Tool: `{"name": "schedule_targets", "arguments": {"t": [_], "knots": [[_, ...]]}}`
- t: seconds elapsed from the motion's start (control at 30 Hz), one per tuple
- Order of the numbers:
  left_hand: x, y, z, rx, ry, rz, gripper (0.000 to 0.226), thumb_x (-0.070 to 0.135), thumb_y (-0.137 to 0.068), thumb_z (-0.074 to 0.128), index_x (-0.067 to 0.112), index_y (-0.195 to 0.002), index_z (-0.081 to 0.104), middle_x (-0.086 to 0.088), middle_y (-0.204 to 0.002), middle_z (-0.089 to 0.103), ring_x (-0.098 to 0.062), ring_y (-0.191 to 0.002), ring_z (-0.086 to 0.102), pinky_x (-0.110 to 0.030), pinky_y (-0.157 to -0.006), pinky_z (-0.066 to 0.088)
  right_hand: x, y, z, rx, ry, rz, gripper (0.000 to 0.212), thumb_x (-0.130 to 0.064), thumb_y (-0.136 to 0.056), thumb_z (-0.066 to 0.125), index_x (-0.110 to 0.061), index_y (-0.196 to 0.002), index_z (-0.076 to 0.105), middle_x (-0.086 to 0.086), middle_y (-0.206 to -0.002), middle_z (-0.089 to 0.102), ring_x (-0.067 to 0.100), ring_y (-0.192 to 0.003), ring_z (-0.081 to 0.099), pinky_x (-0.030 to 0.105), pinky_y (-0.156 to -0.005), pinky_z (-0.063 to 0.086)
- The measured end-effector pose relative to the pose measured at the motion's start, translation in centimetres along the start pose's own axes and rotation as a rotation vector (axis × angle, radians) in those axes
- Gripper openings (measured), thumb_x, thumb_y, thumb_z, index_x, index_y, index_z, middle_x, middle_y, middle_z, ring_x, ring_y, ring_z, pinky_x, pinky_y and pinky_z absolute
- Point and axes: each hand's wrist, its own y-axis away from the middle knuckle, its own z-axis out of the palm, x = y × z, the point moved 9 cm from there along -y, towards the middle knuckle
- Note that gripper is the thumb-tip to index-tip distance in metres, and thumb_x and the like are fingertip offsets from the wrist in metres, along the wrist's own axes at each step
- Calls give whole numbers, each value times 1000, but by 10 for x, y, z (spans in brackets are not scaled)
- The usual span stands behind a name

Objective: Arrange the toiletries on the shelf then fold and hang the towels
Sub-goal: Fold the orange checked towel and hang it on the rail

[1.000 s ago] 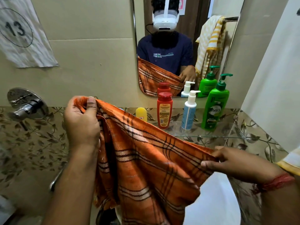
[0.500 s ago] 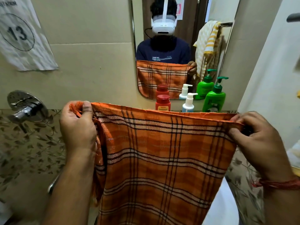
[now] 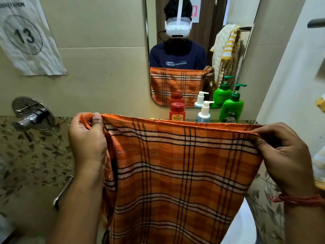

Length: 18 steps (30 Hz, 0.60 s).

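An orange checked towel [image 3: 179, 173] hangs stretched flat in front of me, its top edge level. My left hand [image 3: 88, 140] pinches the left top corner, thumb on the fringe. My right hand [image 3: 284, 152] grips the right top corner. Behind the towel's top edge stand a red bottle [image 3: 177, 111], a white and blue pump bottle [image 3: 204, 112] and a green pump bottle [image 3: 231, 106]. The shelf under them is hidden by the towel.
A mirror [image 3: 193, 41] on the wall reflects me and a yellow striped towel [image 3: 226, 50] on a rail. A chrome tap handle [image 3: 29, 114] juts from the left wall. A paper marked 13 [image 3: 26, 36] hangs upper left. A white wall [image 3: 295, 76] is close on the right.
My right hand has risen and pulled out to the right, so the slanted, sagging towel is now taut and level. The left hand has held its corner throughout.
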Motion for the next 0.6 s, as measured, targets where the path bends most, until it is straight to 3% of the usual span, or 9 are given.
{"name": "schedule_targets", "arguments": {"t": [0.13, 0.2, 0.27, 0.37, 0.43, 0.5, 0.6], "knots": [[1, 1, -2, 8, 3, 1, 26, 32, -94, 63, 32, -69, 53, 12, -72, 56, -15, -71, 55, -42, -74, 56, 0, 1, 1, 9, -10, -6, 31, -7, -85, 71, -36, -86, 62, -8, -95, 60, 7, -91, 61, 15, -79, 51], [-1, 0, -7, 41, -3, -8, 28, 30, -95, 63, 29, -70, 51, 12, -72, 54, -12, -68, 53, -36, -71, 51, 1, 0, 1, -1, -10, 0, 20, -18, -81, 72, -36, -84, 64, -20, -100, 52, 11, -90, 57, 14, -78, 51], [-6, -2, -13, 76, 8, -27, 28, 29, -95, 63, 29, -70, 51, 13, -72, 54, -8, -66, 52, -31, -70, 49, 3, 0, 0, -31, 29, 3, 5, -26, -78, 70, -24, -82, 67, -22, -101, 46, 13, -89, 55, 11, -78, 49], [-8, -3, -17, 84, 3, -39, 27, 31, -95, 63, 29, -71, 51, 13, -73, 54, -12, -71, 54, -34, -72, 51, 3, 1, 7, -137, 50, -29, 11, -28, -79, 68, -17, -79, 67, -15, -97, 55, 6, -91, 58, 11, -74, 46], [-9, -3, -18, 87, 5, -42, 26, 34, -93, 63, 30, -71, 51, 12, -74, 55, -15, -73, 55, -37, -74, 53, 5, 3, 13, -194, 59, -16, 10, -28, -81, 70, -18, -79, 68, -11, -86, 63, 12, -84, 62, 20, -70, 49], [-10, -5, -19, 86, 9, -49, 24, 36, -91, 63, 30, -71, 53, 11, -75, 57, -17, -74, 57, -44, -77, 57, 10, 5, 14, -195, 73, 33, 6, -25, -83, 72, -22, -79, 68, -6, -78, 67, 16, -76, 64, 27, -63, 50], [-11, -6, -19, 85, 10, -52, 23, 35, -91, 63, 30, -71, 53, 10, -76, 58, -17, -74, 57, -48, -79, 58, 13, 8, 15, -191, 64, 81, 8, -23, -84, 74, -25, -79, 68, -8, -78, 69, 16, -75, 65, 25, -59, 48]]}}
